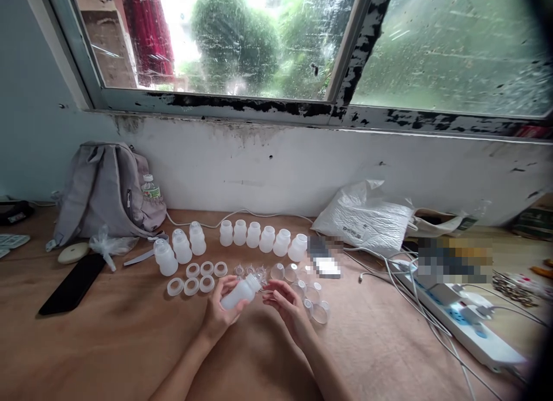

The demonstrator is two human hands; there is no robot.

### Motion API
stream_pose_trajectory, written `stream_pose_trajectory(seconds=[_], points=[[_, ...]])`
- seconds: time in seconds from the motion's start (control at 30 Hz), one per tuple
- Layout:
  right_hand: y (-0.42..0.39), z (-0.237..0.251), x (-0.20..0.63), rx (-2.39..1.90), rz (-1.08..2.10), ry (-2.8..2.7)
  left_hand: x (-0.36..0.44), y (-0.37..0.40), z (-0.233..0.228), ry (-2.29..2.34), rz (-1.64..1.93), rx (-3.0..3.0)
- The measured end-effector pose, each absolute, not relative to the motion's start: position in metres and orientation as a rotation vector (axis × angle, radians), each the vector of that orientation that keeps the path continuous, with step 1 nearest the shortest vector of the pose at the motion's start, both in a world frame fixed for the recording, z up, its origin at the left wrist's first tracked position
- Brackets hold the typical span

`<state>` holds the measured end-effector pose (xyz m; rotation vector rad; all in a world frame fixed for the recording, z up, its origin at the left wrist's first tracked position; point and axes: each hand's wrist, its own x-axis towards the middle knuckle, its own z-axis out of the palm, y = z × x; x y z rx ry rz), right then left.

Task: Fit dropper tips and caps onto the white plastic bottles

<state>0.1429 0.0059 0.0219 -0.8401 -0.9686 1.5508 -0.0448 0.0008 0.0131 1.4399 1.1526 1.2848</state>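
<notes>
My left hand (224, 309) is wrapped round a frosted white baby bottle (238, 292), tilted with its neck up to the right. A clear nipple (261, 272) appears at the bottle's mouth; whether it is seated or lies behind cannot be made out. Close to the neck, my right hand (288, 306) has its fingers bent and apart, with nothing visible in them. Several white collar rings (192, 286) lie left of the hands. Beyond them are clear nipples (239, 269); to the right lie several clear domed caps (320, 313). Several uncapped bottles (254, 234) stand in a row behind.
Three bottles with tops (182, 247) stand at left. Further left are a black phone-like slab (73, 286), a plastic bag (111, 245) and a grey backpack (101, 188). At right lie a silvery parcel (363, 216), loose cables (425, 311) and a power strip (466, 323).
</notes>
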Motion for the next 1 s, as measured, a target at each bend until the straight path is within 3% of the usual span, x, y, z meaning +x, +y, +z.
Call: stream_pose_trajectory(seconds=[0.23, 0.47, 0.8, 1.0], points=[[-0.001, 0.031, 0.139, -0.753, 1.681, -1.056, -0.041, -0.001, 0.023, 0.694, 0.781, 0.801], [0.004, 0.018, 0.132, -0.936, 1.497, -1.022, -0.034, -0.001, 0.015, 1.054, 1.101, 1.257], [-0.003, 0.024, 0.133, -0.942, 1.601, -1.0, -0.034, -0.01, 0.016, 0.731, 0.612, 0.861], [-0.003, 0.027, 0.136, -0.844, 1.638, -1.064, -0.029, -0.011, 0.014, 0.699, 0.64, 0.768]])
